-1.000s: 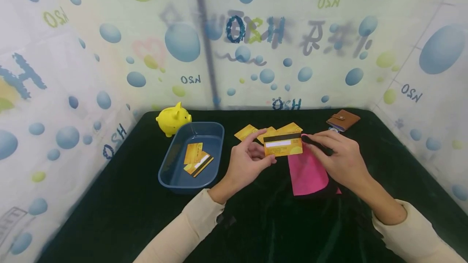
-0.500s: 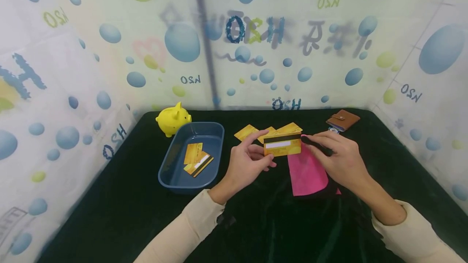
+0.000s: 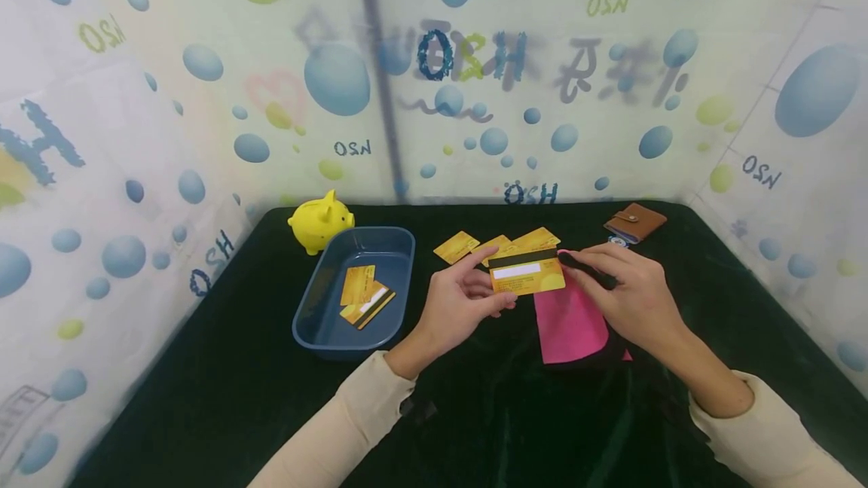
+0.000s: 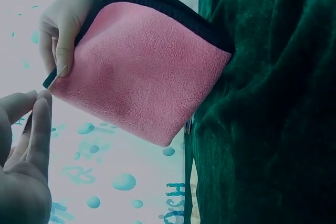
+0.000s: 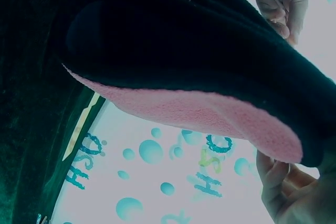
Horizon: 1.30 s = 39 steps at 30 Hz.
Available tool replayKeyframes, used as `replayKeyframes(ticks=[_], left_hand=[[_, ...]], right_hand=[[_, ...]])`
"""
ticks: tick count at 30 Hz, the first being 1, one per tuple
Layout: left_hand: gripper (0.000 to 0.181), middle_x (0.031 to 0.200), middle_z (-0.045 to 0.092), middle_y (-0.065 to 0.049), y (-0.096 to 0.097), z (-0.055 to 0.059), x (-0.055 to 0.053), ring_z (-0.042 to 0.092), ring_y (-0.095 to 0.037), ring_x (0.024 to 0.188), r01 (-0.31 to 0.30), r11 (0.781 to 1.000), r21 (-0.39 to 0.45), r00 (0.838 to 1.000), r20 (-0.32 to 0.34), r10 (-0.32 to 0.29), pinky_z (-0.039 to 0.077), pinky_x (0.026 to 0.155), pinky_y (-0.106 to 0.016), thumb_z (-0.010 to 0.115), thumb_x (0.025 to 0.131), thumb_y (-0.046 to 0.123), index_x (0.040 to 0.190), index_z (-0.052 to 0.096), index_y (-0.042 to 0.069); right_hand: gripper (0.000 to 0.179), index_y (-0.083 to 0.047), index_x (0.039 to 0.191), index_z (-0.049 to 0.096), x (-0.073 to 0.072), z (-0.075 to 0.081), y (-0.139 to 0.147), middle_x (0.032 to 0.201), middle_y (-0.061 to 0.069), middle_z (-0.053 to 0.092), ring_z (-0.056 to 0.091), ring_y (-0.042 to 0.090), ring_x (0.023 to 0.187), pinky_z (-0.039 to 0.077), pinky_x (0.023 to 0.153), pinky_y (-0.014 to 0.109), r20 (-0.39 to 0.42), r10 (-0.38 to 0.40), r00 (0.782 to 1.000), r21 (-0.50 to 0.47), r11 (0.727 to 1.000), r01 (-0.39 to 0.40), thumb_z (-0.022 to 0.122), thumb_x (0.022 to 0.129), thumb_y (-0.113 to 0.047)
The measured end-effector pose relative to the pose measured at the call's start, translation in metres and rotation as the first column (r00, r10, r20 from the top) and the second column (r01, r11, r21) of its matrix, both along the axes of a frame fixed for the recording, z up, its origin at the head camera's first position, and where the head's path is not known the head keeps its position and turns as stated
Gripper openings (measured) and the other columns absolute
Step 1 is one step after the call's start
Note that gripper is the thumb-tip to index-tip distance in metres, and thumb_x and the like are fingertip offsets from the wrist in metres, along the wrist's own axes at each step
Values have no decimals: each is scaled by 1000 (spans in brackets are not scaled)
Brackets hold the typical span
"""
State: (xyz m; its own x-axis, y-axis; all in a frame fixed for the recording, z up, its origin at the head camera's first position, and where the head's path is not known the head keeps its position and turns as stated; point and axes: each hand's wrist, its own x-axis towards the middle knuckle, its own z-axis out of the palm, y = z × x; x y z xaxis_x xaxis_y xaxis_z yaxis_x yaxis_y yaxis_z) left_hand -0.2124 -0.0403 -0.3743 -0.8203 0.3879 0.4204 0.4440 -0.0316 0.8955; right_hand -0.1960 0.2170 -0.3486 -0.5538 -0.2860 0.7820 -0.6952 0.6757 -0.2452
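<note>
In the head view my left hand (image 3: 456,298) pinches a gold bank card (image 3: 527,274) by its left end, thumb below and forefinger on top. The card's dark stripe and white strip face me. My right hand (image 3: 634,291) pinches the corner of a pink cloth (image 3: 571,324) at the card's right edge. The cloth hangs below and has black edging, plain in the left wrist view, where the fuzzy pink side (image 4: 142,72) spreads out. A dark side of the cloth (image 5: 173,51) fills much of the right wrist view.
A blue basin (image 3: 304,315) at the left holds two gold cards (image 3: 358,285). Behind it stands a yellow piggy bank (image 3: 319,224). More gold cards (image 3: 456,247) lie behind my left hand. A brown wallet (image 3: 636,222) lies at the back right of the dark green tablecloth (image 3: 475,413).
The card has tilted slightly, its lower right corner shifting down and to the right. My left thumb has moved a little to the right; my right hand with the cloth stays nearly still.
</note>
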Motion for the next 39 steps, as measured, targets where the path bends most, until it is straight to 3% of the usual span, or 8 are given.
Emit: replayKeyframes(ticks=[5,13,17,24,28,33,35,39], left_hand=[[71,102,73,-15,-1,0,-1,73,-19,91,9,1000,-20,998,-60,-10,58,82,-31,79,82,1,146,47,6],[67,102,74,-14,-2,-1,-2,72,-18,86,-27,999,-38,988,-156,21,59,80,-34,81,81,2,140,51,3],[65,102,73,-13,-2,0,-3,69,-16,82,-89,995,-45,970,-232,76,60,76,-34,83,78,5,136,53,0],[67,108,71,-14,-3,3,-3,68,-16,85,-124,991,-42,942,-319,105,60,74,-36,87,74,5,132,55,-4],[66,114,69,-17,-3,3,-4,70,-19,85,-131,991,-25,929,-352,114,61,72,-41,88,73,5,129,55,-6],[65,115,67,-18,-3,2,-4,72,-21,85,-132,991,-1,911,-395,121,61,73,-35,89,71,3,126,54,-7],[66,114,67,-19,-2,2,-5,73,-21,86,-116,993,2,907,-408,107,60,75,-32,89,70,2,125,54,-6],[67,115,68,-19,-3,2,-6,73,-20,89,-85,996,10,892,-444,80,59,78,-30,89,67,-1,125,54,-5]], right_hand=[[39,-4,106,76,-2,-1,1,96,7,74,68,19,85,42,81,2,-3,3,1000,-6,1000,-3,86,69,1],[40,-5,107,76,-1,2,2,96,7,74,68,18,86,43,83,4,-9,2,1000,-30,1000,-3,87,69,2],[39,-4,108,76,3,7,2,96,8,74,68,19,88,43,83,4,-9,-35,999,-58,998,34,86,70,2],[37,-5,108,76,16,16,-3,97,8,74,66,19,86,41,54,12,-27,-97,995,-120,988,93,84,72,1],[37,-4,108,76,23,22,-10,98,10,74,65,19,85,40,56,11,-53,-121,991,-147,983,112,84,73,0],[37,-3,109,76,27,30,-19,97,11,73,62,17,83,40,58,11,-114,-109,988,-175,981,88,84,73,0],[35,-3,109,76,27,31,-24,97,11,72,61,16,82,41,59,11,-134,-82,988,-170,984,59,83,75,-3],[32,-2,109,76,28,32,-33,96,12,72,61,16,78,44,62,10,-167,-25,986,-124,992,4,74,91,-28]])
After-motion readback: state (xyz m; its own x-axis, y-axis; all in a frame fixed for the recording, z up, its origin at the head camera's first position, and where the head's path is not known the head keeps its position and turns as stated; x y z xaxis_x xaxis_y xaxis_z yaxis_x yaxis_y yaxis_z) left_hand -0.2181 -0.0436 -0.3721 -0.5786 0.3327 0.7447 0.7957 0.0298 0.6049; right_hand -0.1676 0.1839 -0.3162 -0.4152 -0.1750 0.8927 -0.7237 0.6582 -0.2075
